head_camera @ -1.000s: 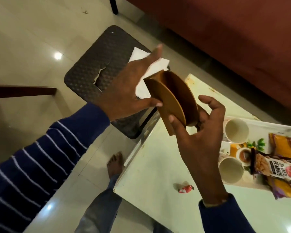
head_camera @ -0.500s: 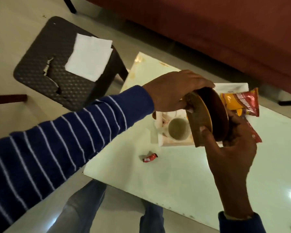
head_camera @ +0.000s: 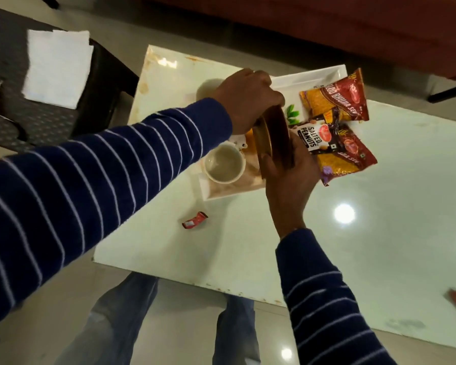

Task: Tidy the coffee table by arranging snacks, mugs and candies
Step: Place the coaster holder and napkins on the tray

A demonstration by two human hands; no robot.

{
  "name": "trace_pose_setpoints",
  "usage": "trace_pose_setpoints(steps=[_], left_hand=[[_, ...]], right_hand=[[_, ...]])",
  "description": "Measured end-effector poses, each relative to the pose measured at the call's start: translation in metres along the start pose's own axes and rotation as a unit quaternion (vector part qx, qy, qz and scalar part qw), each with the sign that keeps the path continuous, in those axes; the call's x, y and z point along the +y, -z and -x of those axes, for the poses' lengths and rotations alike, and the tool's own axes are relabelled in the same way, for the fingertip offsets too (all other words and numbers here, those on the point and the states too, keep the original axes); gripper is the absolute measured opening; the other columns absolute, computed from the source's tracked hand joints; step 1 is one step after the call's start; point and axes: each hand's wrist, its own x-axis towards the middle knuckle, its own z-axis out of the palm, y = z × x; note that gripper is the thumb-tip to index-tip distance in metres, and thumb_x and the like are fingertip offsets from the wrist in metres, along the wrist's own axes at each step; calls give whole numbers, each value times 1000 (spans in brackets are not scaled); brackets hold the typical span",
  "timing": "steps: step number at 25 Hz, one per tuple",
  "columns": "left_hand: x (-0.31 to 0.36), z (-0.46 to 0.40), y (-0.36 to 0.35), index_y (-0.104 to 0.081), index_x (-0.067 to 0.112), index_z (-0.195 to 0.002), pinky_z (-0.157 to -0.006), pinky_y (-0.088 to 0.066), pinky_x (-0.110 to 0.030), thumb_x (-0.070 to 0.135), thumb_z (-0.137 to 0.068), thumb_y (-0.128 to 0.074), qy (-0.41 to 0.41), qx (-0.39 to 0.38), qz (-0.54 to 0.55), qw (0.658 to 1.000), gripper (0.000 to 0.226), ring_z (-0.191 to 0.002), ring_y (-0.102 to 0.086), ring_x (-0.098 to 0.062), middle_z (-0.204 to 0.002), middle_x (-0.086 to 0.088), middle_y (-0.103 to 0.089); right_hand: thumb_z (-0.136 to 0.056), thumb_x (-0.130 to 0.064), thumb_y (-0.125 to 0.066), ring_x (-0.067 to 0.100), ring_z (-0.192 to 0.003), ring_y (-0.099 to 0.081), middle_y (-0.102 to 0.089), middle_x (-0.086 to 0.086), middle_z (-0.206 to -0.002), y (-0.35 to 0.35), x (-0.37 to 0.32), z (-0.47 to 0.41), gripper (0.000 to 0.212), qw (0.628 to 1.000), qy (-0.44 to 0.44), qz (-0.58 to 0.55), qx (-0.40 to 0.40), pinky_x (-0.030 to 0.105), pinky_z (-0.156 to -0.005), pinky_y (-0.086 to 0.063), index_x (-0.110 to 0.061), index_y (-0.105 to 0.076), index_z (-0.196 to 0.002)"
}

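Head view: two brown round wooden bowls [head_camera: 275, 137], tilted on edge, nested, dark inside, lighter rim. Right hand [head_camera: 287, 177] grips them from below, fingers curled round lower edge; left hand [head_camera: 248, 97] clasps top edge. Bowls held above white rectangular tray [head_camera: 311, 77] on pale glossy coffee table [head_camera: 379, 180]. Left of grip: white ceramic mug [head_camera: 224, 165] on tray. Right of grip: salted peanuts packet [head_camera: 309, 138], red-yellow snack packets [head_camera: 334, 101]. Below-left: red wrapped candy [head_camera: 194, 220]. Versus one second ago: bowls moved from table edge to over tray; left hand now closed on them.
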Motion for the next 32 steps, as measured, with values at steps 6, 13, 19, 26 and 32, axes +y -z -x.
trace_pose_setpoints(steps=[6,13,19,26,32], left_hand=[[-3,-11,-22,-55,22,-134,-101,-44,-53,6,-82,-67,76,-34,24,996,56,-126,-46,-40,-134,-22,-53],[-8,-17,-35,-51,20,-138,-108,-38,-54,7,-86,-65,68,-51,36,996,55,-131,-43,-36,-133,-21,-55],[-21,7,-5,-42,21,-147,-121,-12,-43,16,-91,-65,38,5,72,997,61,-146,-28,-22,-148,-6,-48],[-87,128,19,-62,10,-127,-101,-47,-35,28,-90,-69,203,257,211,921,42,-119,-58,-19,-126,0,-62],[-192,234,5,-60,15,-121,-90,-44,-10,31,-89,-69,459,264,253,810,37,-109,-57,-4,-119,4,-63]], right_hand=[[-85,-19,-74,6,-114,-61,-67,-5,-127,-18,24,-17,53,1000,6,30,-2,30,-100,-53,-19,-56,-134],[-85,-27,-73,-5,-112,-52,-64,-8,-129,-27,36,-25,52,998,9,67,22,15,-96,-47,-19,-56,-134],[-85,-32,-76,10,-132,-48,-55,-2,-143,-28,22,-24,68,999,7,34,2,31,-111,-44,-17,-46,-144],[-94,-27,-69,29,-122,-60,-61,16,-131,-10,-32,-2,51,974,123,29,190,47,-95,-54,2,-54,-133],[-93,-20,-67,11,-120,-59,-60,4,-132,-112,-118,27,44,982,182,-41,4,25,-99,-52,-7,-53,-133]])
